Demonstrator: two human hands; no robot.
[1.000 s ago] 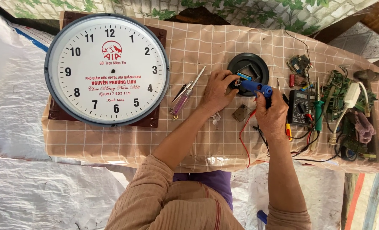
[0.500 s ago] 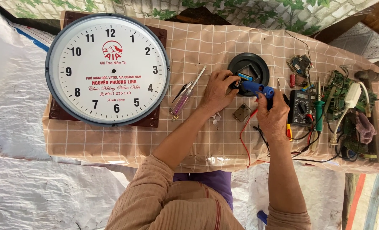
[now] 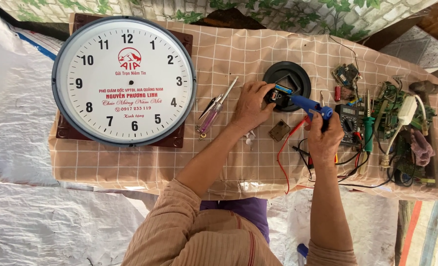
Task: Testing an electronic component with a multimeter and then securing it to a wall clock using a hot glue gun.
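the right hand (image 3: 323, 140) is closed around the handle of a blue glue gun (image 3: 307, 104), its nozzle pointing left toward a small black clock movement (image 3: 274, 95) — the left hand (image 3: 251, 104) pinches that movement between thumb and fingers, holding it against the edge of a round black disc (image 3: 289, 79) on the checked beige cloth (image 3: 238, 54). the gun's tip sits right at the movement; whether it touches cannot be told. just left of the left hand lie a pink-handled screwdriver (image 3: 210, 117) and a pair of tweezers (image 3: 210, 104), side by side and tilted. a small brown square piece (image 3: 280, 130) rests on the cloth between the two wrists, with a few white bits beside it. red and black leads (image 3: 285, 152) trail below the right hand toward a dark multimeter (image 3: 348, 123), which lies just beside it. further right sits a clutter of green circuit boards (image 3: 391, 106) and a white plug. well apart on the left, a large round wall clock (image 3: 124, 81) with a white face lies flat on a dark brown board (image 3: 177, 140).
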